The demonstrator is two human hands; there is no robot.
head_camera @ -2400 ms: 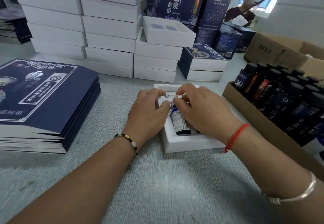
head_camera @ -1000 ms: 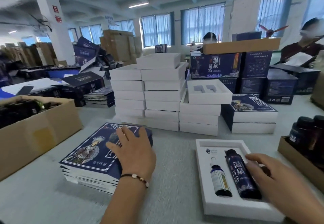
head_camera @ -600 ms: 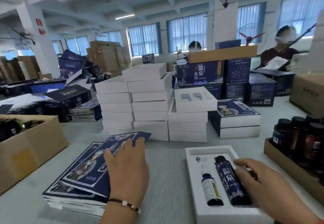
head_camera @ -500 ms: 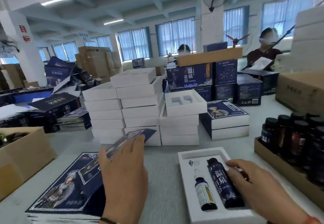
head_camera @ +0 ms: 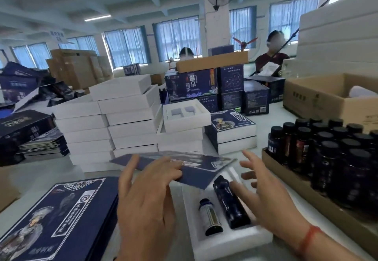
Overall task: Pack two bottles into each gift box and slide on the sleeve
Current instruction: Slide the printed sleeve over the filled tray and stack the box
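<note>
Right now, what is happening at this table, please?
A person is packing gift boxes. The open white box in front already holds two bottles: a small one and a taller dark one. The left hand holds a flat blue sleeve in the air above the box. The right hand is open beside the taller bottle, holding nothing. The sleeve is not yet on the box.

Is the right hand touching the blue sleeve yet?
Apart. In the head view the right hand is spread open with table showing between its fingers and the sleeve, which only the left hand holds.
</note>
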